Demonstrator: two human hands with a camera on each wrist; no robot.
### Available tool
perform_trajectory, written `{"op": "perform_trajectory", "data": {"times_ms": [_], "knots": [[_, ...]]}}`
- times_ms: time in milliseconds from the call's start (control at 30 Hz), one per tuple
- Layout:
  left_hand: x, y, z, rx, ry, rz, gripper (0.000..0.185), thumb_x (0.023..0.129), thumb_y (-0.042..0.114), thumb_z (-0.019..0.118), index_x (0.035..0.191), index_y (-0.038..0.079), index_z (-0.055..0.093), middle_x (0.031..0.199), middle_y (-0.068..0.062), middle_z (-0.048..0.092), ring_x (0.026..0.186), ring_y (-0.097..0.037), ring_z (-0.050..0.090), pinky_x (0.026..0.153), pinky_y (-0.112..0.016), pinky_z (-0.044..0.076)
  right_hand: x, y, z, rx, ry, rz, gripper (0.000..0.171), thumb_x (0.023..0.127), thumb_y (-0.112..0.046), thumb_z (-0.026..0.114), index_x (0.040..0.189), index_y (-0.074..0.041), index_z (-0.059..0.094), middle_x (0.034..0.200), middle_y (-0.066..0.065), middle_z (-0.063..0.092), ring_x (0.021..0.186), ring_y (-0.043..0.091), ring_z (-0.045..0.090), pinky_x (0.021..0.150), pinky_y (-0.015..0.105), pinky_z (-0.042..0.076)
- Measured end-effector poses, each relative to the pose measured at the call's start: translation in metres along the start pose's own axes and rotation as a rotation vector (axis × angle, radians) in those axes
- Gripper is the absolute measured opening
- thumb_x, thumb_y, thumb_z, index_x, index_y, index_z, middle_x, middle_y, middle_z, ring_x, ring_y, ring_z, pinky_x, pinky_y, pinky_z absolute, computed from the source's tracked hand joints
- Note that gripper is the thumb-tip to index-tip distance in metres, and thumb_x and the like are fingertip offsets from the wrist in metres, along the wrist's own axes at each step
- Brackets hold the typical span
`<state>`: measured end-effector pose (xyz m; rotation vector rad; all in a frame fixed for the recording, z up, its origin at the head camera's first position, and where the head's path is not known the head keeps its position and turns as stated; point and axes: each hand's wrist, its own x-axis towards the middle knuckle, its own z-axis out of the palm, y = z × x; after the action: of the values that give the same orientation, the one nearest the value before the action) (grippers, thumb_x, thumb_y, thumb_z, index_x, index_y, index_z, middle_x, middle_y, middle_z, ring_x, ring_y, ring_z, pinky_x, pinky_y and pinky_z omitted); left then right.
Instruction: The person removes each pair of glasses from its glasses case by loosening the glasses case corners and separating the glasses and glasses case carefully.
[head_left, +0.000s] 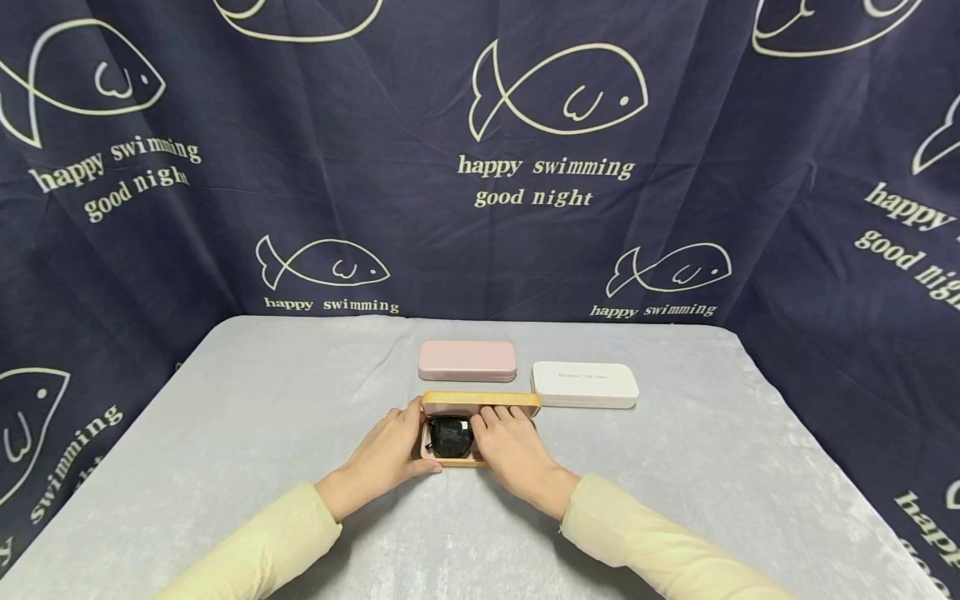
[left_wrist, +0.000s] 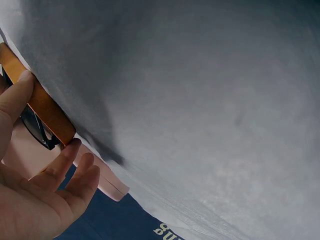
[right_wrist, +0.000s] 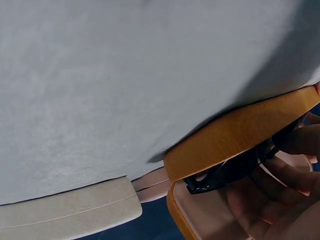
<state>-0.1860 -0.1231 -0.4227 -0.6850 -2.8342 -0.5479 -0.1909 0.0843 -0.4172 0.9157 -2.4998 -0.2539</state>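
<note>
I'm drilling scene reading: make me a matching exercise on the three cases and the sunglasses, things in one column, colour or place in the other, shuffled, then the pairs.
Things:
1. open case
2. closed case at the back
3. case at the right
4. sunglasses

Descriptions:
A. white, lid shut, with small lettering
B. black, lying inside the open case
C. orange-tan, between the left hand and the right hand
D. pink, farthest from the person

Pairs: 1-C, 2-D, 3-A, 4-B
</note>
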Motion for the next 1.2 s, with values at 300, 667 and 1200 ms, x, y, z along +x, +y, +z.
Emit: {"op": "perform_trajectory", "data": {"times_ms": [300,667,1200], "knots": [[-0.0002,0.0002,-0.0001,0.001,-0.004,0.004,0.095,0.065,0.042,0.078,0.133,-0.005,0.032,0.113,-0.017,0.06,0.093,-0.027,0.055,0.087,-0.04,0.045,0.0003,-0.0012,0.0015,-0.001,0.053,0.031,0.018,0.075,-0.021,0.067,0.083,-0.011,0.054,0.077,0.001,0.057,0.072,0.017,0.057,0.061,0.029,0.042],[-0.0002,-0.0001,0.0,-0.005,-0.001,0.012,0.094,0.065,0.042,0.078,0.133,-0.005,0.032,0.114,-0.018,0.061,0.093,-0.027,0.056,0.086,-0.039,0.046,-0.0006,-0.0019,0.0,0.002,0.096,0.039,0.025,0.068,-0.024,0.071,0.083,-0.012,0.055,0.074,0.0,0.059,0.071,0.017,0.056,0.059,0.028,0.04],[-0.0012,-0.0005,0.0,-0.004,0.007,0.018,0.095,0.065,0.041,0.078,0.134,-0.005,0.031,0.115,-0.019,0.06,0.092,-0.027,0.055,0.085,-0.039,0.046,-0.0029,-0.0031,-0.0023,-0.01,0.142,0.028,0.024,0.068,-0.023,0.07,0.083,-0.012,0.055,0.074,0.001,0.059,0.07,0.018,0.056,0.062,0.029,0.041]]}}
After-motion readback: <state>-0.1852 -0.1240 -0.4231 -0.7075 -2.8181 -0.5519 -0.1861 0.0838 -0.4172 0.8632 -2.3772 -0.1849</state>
